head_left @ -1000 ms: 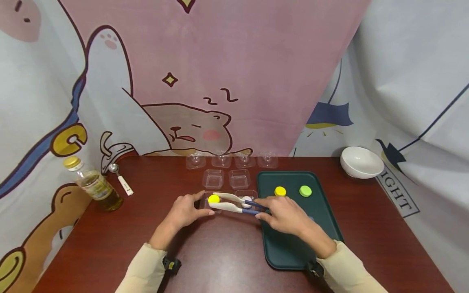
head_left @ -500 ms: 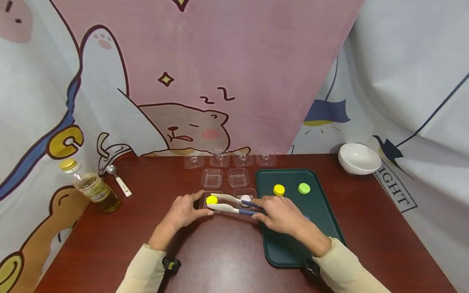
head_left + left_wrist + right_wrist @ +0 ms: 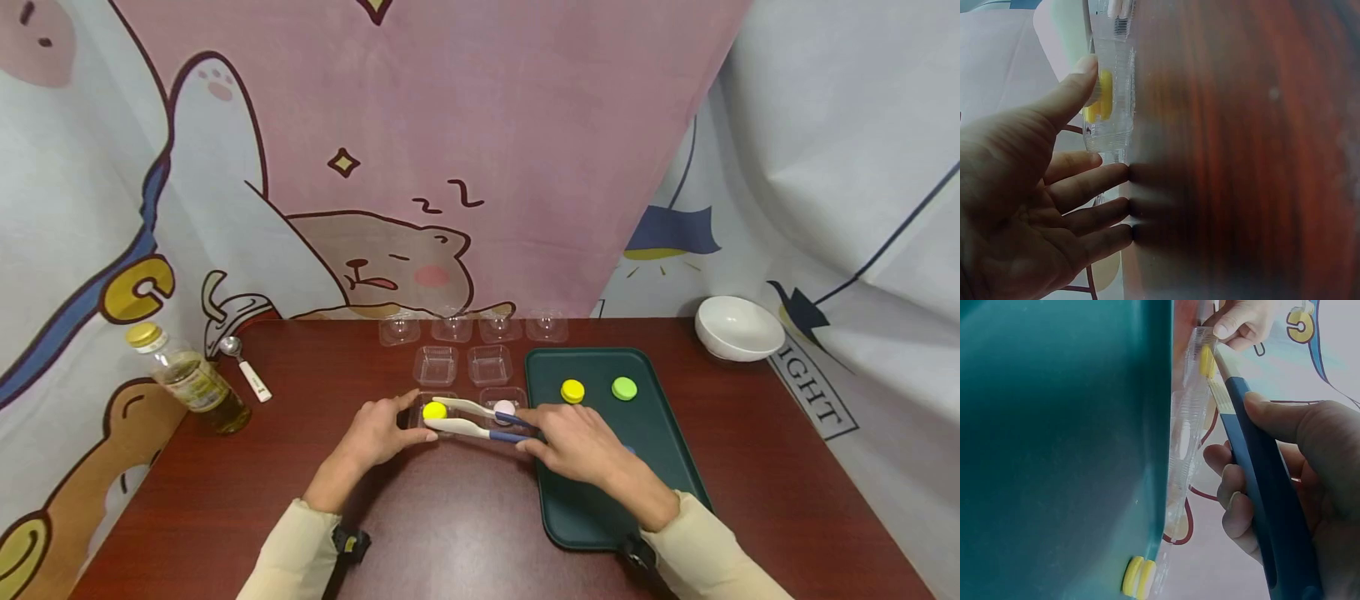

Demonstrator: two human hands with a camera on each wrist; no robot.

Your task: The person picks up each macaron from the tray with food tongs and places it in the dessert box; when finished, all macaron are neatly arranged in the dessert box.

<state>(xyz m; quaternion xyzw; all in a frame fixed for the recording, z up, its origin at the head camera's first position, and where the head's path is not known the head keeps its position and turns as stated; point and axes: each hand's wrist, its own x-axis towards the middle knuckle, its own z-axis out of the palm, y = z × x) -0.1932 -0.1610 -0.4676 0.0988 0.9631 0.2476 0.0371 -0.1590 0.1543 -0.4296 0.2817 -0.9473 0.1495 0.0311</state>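
Note:
My left hand [image 3: 380,431] holds a clear plastic container [image 3: 1119,134] by its sides, thumb on the near side and index finger on the far side. A yellow macaron [image 3: 434,411] is in that container. With my right hand [image 3: 573,443] I grip tongs [image 3: 510,436] that have blue handles and cream tips. The tips reach into the container on either side of the yellow macaron. Just right of it, a second clear container [image 3: 517,400] holds a pale pinkish macaron [image 3: 504,408], partly behind the tongs.
A dark green tray [image 3: 577,517] bears a yellow macaron [image 3: 572,391], a green macaron [image 3: 624,388] and something blue under my right wrist. Behind stand two clear containers [image 3: 436,367] and a row of clear lids [image 3: 453,327]. Oil bottle [image 3: 195,383] and scoop [image 3: 251,377] lie left; bowl [image 3: 738,327] right.
The yellow macaron and the tong tips around it sit very slightly lower and further left than a second ago. Both hands keep nearly the same place and hold.

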